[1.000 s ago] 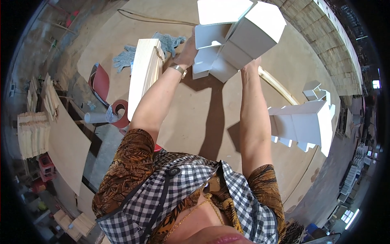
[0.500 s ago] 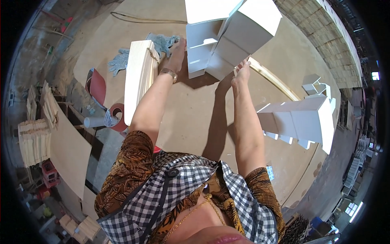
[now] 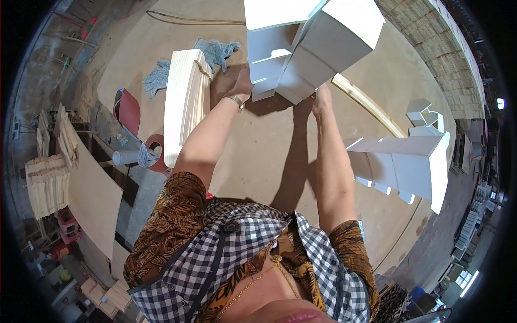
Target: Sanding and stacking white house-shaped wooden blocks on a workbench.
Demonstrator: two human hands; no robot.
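The white stepped piece (image 3: pixel 312 48) stood at the far end of the plywood table (image 3: pixel 269 156) and closed off that end. Both hands pressed against its near side: the left hand (image 3: pixel 243 86) at its left lower corner, the right hand (image 3: pixel 322 98) under its near edge. Left of it, a stack of pale boards (image 3: pixel 183 102) walled that flank, grey gloves (image 3: pixel 215 54) lying just beyond. Right of it, a second white stepped piece (image 3: pixel 404 161) blocked the table's edge. Nearer than the piece, between the forearms, bare plywood lay open, and a broad gap remained between the two white pieces.
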